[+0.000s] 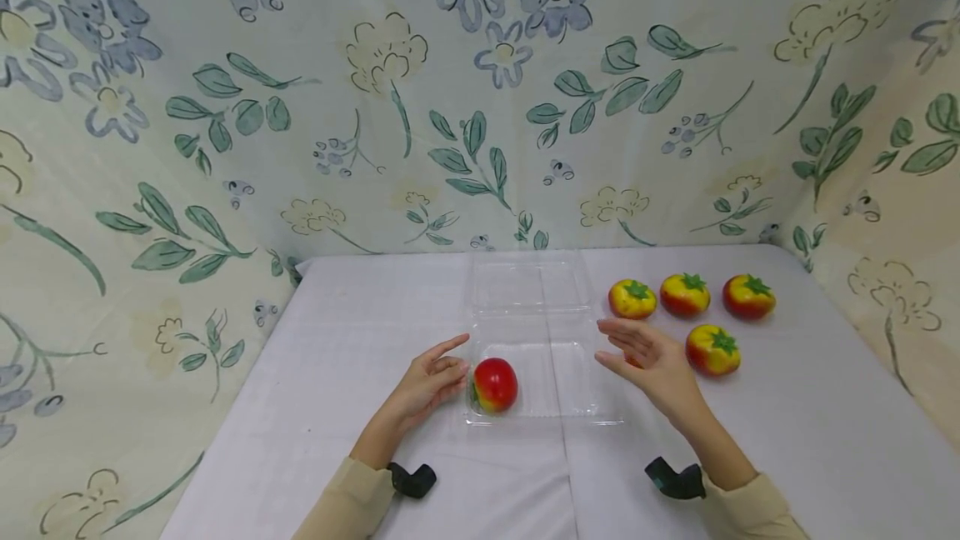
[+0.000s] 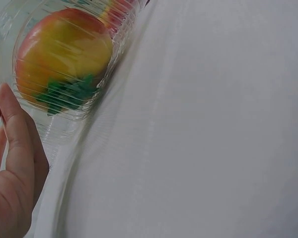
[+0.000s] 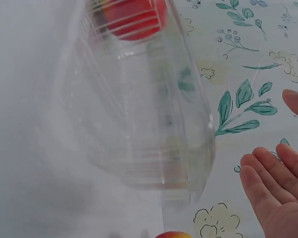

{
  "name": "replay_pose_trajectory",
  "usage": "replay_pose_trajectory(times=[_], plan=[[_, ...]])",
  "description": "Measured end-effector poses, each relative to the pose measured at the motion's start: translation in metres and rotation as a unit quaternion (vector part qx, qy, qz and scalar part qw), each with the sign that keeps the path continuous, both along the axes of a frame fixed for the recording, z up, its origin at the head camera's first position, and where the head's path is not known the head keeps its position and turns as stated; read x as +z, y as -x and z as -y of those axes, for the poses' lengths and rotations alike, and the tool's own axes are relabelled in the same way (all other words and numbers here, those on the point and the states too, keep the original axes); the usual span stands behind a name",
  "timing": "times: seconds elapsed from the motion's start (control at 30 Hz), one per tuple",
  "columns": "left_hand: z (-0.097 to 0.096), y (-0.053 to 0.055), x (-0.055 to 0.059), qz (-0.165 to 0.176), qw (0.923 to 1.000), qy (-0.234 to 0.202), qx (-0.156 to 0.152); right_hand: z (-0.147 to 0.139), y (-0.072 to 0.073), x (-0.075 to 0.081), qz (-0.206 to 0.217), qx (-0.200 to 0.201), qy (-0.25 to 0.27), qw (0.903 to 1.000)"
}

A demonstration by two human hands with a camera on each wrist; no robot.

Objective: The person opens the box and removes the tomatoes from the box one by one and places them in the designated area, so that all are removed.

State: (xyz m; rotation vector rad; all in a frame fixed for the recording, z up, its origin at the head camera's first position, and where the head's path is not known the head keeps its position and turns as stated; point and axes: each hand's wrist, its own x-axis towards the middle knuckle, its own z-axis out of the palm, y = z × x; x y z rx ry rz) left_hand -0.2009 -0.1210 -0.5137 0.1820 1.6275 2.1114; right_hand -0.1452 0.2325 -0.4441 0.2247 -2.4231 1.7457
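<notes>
A clear plastic clamshell box lies open on the table, its lid folded back on the far side. In its left end sits a red-and-yellow artificial persimmon, its green leafy cap towards the left. My left hand is at the box's left edge, forefinger extended; the left wrist view shows a fingertip against the box wall. My right hand hovers just beyond the box's right side, fingers straight, thumb apart, palm facing left. A red patch of another persimmon shows between its thumb and fingers, mostly hidden.
Several more persimmons stand to the right: one nearest the lid, one in the middle, one at far right and one nearer me. A white cloth covers the table. Floral fabric hangs behind.
</notes>
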Motion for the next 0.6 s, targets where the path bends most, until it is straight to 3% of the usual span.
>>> replay_pose_trajectory(times=[0.6], plan=[[0.0,0.0,0.003,0.002,1.0,0.001,-0.002,0.046,0.004,-0.011,-0.006,0.053,-0.004,0.9986]])
